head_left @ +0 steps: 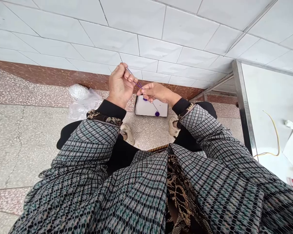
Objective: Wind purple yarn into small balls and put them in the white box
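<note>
Purple yarn runs between my two hands, held above the floor. My left hand is closed, its fingers curled on the yarn, with a thin dark length showing at the thumb. Pinched fingertips of my right hand grip the same yarn close beside the left fingers. Below them is a shallow white box with dark edges. In it lies a small round purple piece, with a dark strand leading up from it. Another purple piece is partly hidden by my right hand.
On the floor at left sits a white ball of yarn by a clear plastic bag. A tiled wall rises ahead. At right stands a metal-edged white table bearing a yellow cord. My shoes flank the box.
</note>
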`<state>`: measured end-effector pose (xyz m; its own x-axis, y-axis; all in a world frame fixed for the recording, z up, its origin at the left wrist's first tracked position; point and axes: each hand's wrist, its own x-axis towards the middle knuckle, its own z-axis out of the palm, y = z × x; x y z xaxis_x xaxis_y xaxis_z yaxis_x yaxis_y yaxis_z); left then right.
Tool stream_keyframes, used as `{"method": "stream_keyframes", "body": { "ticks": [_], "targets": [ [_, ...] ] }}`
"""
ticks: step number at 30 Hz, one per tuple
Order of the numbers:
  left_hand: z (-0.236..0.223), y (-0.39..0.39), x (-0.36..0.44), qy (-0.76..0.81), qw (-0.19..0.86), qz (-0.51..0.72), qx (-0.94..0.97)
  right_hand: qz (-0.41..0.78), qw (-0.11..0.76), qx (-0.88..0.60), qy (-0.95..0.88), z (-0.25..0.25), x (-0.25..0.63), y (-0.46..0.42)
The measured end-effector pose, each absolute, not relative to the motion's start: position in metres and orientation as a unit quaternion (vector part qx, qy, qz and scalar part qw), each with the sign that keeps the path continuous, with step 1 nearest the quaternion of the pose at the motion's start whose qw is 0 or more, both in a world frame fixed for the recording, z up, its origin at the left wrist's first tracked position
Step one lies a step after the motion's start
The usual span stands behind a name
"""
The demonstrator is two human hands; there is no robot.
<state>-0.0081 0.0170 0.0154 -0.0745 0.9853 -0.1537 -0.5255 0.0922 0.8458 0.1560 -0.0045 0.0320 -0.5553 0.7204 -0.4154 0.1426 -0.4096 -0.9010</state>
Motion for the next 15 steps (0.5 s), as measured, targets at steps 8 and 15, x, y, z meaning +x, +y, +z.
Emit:
{"method": "stream_keyframes", "body": {
  "ticks": [8,15],
  "targets": [
    [0.061,0.017,-0.050,0.296,0.615,0.722,0.118,0.770,0.334,-0.423,-0.343,0.080,0.191,-0.001],
    [0.063,0.019,-0.091,0.419,0.481,0.730,0.246,0.687,0.646,-0.307,-0.132,0.126,0.280,0.023]
  ]
}}
